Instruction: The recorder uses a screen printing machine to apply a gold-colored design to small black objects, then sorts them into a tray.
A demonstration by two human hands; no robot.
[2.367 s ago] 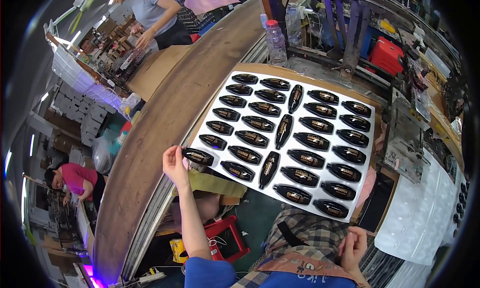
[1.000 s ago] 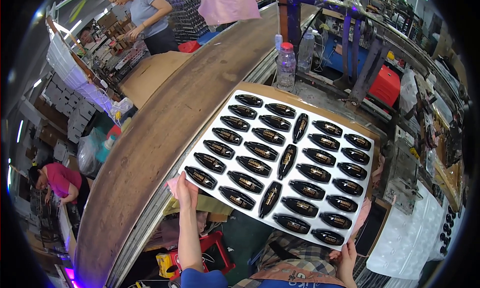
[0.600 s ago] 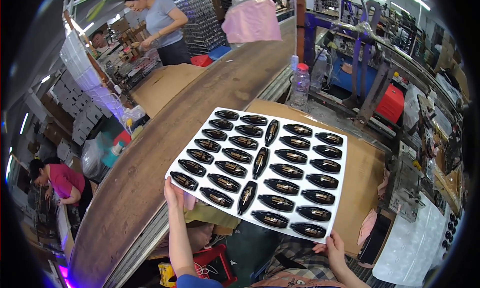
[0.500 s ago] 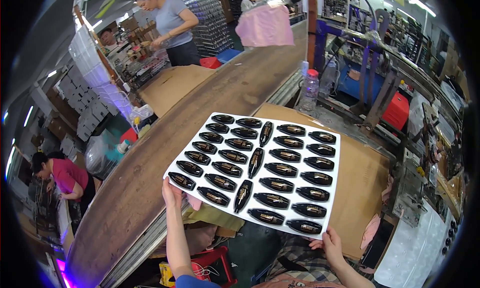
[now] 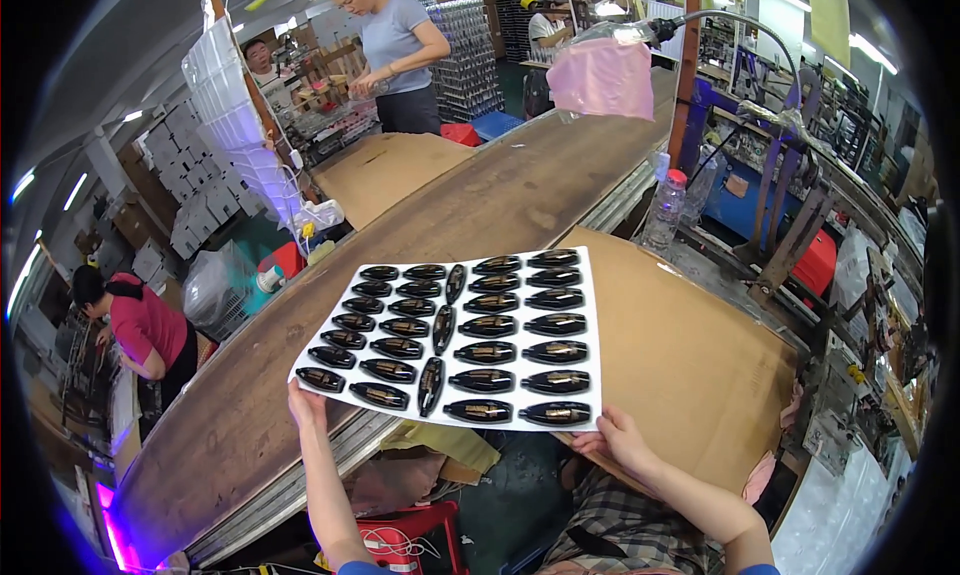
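Observation:
Between my two hands I hold a white tray (image 5: 592,350) by its near corners. Rows of glossy black bottle-shaped parts with gold lettering lie in it, such as one black part (image 5: 480,411) by the near edge; a middle column is turned lengthwise. My left hand (image 5: 308,405) grips the near left corner, its fingers partly hidden underneath. My right hand (image 5: 618,437) pinches the near right corner, fingers below the tray. The tray's far left part hangs over a long brown belt (image 5: 420,195), and its right edge is over a cardboard sheet (image 5: 690,365).
A clear bottle with a red lid (image 5: 664,211) stands beyond the cardboard. A pink-covered lamp (image 5: 602,78) hangs over the belt. Machine arms (image 5: 790,235) rise at right. A red stool (image 5: 410,535) is below. One person (image 5: 400,50) works across the belt, another (image 5: 150,330) at far left.
I have moved the tray left, further over the belt, and it has turned slightly and tilted flatter. Both hands moved with it, still holding its corners. The view has shifted too.

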